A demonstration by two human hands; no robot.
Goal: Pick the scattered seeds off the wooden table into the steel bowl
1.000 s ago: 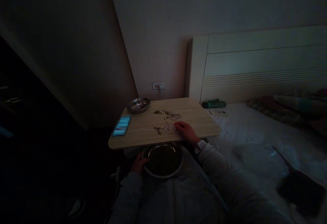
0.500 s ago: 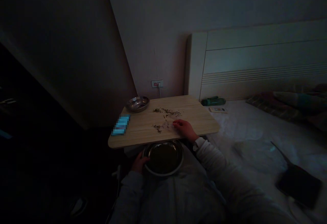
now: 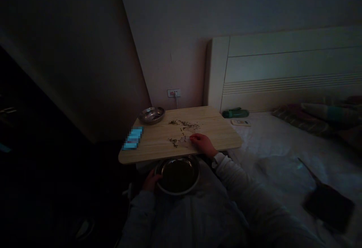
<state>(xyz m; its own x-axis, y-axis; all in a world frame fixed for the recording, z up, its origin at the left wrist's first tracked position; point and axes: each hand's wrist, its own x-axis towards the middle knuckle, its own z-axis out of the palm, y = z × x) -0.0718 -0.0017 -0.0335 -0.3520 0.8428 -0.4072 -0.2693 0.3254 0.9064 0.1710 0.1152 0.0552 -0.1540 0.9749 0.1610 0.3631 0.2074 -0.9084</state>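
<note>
Dim bedroom with one pale, wood-grained, rounded-corner bench (image 3: 219, 123). Nearest, on the lap: one of two round, shiny metal bowls (image 3: 177, 193), its rim gripped by the left hand (image 3: 152, 181); contents too dark to identify. On the bench: the right hand (image 3: 202, 144), fingers bunched narrow, whether holding anything cannot be told; just beyond and to its left, many small dark grains (image 3: 189, 125), uncounted, in loose patches. At the far left corner: the second metal bowl (image 3: 152, 121). Behind: one cream, grooved headboard (image 3: 283, 65).
</note>
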